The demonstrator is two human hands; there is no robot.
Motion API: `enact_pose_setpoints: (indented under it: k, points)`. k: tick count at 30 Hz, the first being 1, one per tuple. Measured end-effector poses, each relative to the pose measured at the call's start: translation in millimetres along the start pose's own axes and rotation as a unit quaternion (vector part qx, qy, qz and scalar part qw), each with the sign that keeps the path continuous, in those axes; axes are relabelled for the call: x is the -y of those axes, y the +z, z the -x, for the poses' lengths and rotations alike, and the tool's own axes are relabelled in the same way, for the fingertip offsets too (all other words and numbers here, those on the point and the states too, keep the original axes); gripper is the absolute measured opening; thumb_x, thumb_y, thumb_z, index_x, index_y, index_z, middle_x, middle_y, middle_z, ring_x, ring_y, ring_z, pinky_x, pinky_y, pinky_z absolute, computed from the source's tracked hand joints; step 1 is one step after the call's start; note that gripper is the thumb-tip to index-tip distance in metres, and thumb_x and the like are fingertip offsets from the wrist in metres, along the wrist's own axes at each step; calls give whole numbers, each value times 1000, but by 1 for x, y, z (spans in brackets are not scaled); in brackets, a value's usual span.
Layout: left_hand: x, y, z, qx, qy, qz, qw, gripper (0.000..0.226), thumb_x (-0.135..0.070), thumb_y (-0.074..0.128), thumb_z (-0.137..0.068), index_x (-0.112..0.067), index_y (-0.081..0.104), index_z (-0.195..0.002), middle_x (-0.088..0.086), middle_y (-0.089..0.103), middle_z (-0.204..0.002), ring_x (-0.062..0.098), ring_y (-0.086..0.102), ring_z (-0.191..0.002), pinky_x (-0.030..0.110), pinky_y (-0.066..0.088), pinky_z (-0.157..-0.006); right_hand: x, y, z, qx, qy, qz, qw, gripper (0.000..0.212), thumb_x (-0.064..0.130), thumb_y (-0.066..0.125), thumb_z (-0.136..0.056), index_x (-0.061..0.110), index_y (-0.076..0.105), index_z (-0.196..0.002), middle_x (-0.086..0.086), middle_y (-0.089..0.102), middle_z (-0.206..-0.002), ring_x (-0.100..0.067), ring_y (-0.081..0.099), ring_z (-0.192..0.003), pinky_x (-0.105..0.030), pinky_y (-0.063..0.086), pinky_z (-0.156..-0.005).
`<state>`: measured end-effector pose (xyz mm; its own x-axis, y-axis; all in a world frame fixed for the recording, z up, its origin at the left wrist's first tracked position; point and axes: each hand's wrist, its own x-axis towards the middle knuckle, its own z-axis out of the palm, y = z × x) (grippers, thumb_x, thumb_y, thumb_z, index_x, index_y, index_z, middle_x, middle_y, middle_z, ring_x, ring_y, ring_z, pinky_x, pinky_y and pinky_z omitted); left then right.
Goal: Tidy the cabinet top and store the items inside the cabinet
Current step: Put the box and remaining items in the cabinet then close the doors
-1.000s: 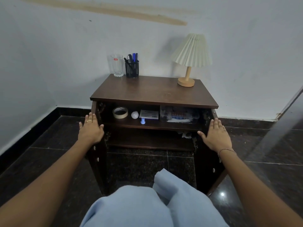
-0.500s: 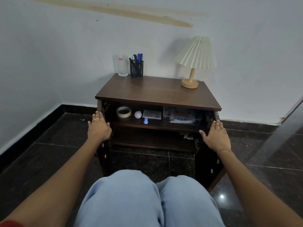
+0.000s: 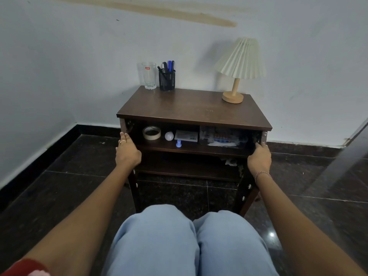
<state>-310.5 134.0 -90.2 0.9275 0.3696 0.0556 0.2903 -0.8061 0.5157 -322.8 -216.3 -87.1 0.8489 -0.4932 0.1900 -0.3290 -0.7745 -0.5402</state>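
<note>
The dark wooden cabinet (image 3: 189, 110) stands against the wall with both doors swung partly open. My left hand (image 3: 127, 152) lies with straight fingers on the outer face of the left door (image 3: 133, 188). The right door (image 3: 246, 193) has my right hand (image 3: 258, 159) resting the same way near its top edge. On the cabinet top stand a drinking glass (image 3: 148, 77), a black mesh pen holder (image 3: 167, 82) and a pleated table lamp (image 3: 240, 70). The upper shelf holds a tape roll (image 3: 151, 133), a white bulb (image 3: 169, 136), a small box (image 3: 186, 135), a blue cap (image 3: 178, 143) and a clear plastic box (image 3: 221, 136).
A crumpled item (image 3: 231, 161) lies on the lower shelf at the right. My knees in light blue trousers (image 3: 191, 242) are close in front of the doors. Dark tiled floor (image 3: 59, 186) surrounds the cabinet, and a white wall (image 3: 79, 66) runs behind and to the left.
Both hands have moved inward with the doors, which have swung closer together. The view has pulled back and my knees have risen into the frame.
</note>
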Motion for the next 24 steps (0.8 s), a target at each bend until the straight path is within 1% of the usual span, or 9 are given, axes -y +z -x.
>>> enact_pose_setpoints:
  k: [3, 6, 8, 11, 14, 17, 20, 22, 24]
  points:
    - [-5, 4, 0, -12, -19, 29, 999, 72, 2, 45, -92, -6, 5, -151, 5, -3, -160, 31, 26, -141, 41, 33, -109, 9, 7, 1, -20, 31, -34, 999, 55, -9, 53, -87, -3, 38, -140, -18, 29, -151, -32, 28, -140, -41, 31, -114]
    - [-13, 10, 0, -22, -44, 81, 995, 72, 4, 44, -91, -9, 8, -152, 2, -2, -160, 30, 28, -140, 40, 34, -108, 15, 10, 0, -30, 76, -48, 995, 55, -8, 57, -85, 0, 40, -138, -19, 27, -147, -35, 30, -132, -40, 36, -110]
    - [-19, 14, -1, -35, -79, 123, 989, 73, 4, 44, -91, -12, 8, -152, 1, 0, -160, 29, 27, -141, 39, 35, -107, 21, 12, -1, -42, 122, -76, 989, 54, -9, 59, -84, 0, 41, -134, -20, 26, -143, -36, 32, -128, -40, 38, -106]
    - [-25, 19, -3, -44, -139, 208, 967, 72, 0, 46, -91, -11, 9, -152, 8, 15, -158, 30, 28, -140, 40, 34, -109, 24, 15, -4, -55, 194, -121, 972, 55, -4, 60, -84, -2, 36, -133, -22, 26, -144, -39, 31, -129, -41, 36, -106]
    - [-29, 27, 1, -50, -189, 267, 944, 62, -12, 49, -92, -12, 23, -148, 14, 26, -150, 33, 31, -135, 45, 38, -106, 23, 20, -7, -44, 284, -189, 939, 60, 8, 63, -85, -3, 32, -135, -20, 29, -145, -36, 31, -132, -39, 33, -106]
    - [-34, 37, 11, -52, -237, 311, 919, 61, -27, 54, -89, -23, 29, -145, 14, 26, -146, 34, 29, -132, 49, 40, -102, 24, 32, -1, -28, 359, -314, 879, 73, 19, 70, -79, 1, 29, -136, -17, 33, -145, -35, 35, -131, -41, 35, -109]
    - [-40, 48, 18, -39, -264, 359, 894, 63, -36, 58, -85, -26, 30, -141, 15, 33, -142, 34, 35, -128, 49, 40, -100, 29, 48, 12, 6, 387, -386, 837, 78, 26, 73, -74, 5, 29, -136, -17, 41, -140, -34, 45, -124, -46, 41, -105]
    - [-42, 55, 21, -30, -274, 403, 873, 64, -40, 62, -82, -18, 33, -134, 15, 43, -136, 33, 46, -121, 47, 43, -98, 32, 56, 20, 31, 382, -408, 829, 79, 29, 72, -72, 6, 29, -134, -17, 44, -135, -34, 50, -117, -47, 45, -100]
    - [-44, 62, 24, -21, -276, 415, 867, 66, -47, 63, -80, -11, 34, -128, 16, 50, -130, 34, 52, -115, 46, 44, -97, 34, 61, 24, 50, 366, -422, 828, 79, 33, 71, -72, 6, 30, -133, -17, 46, -132, -33, 53, -112, -47, 46, -98]
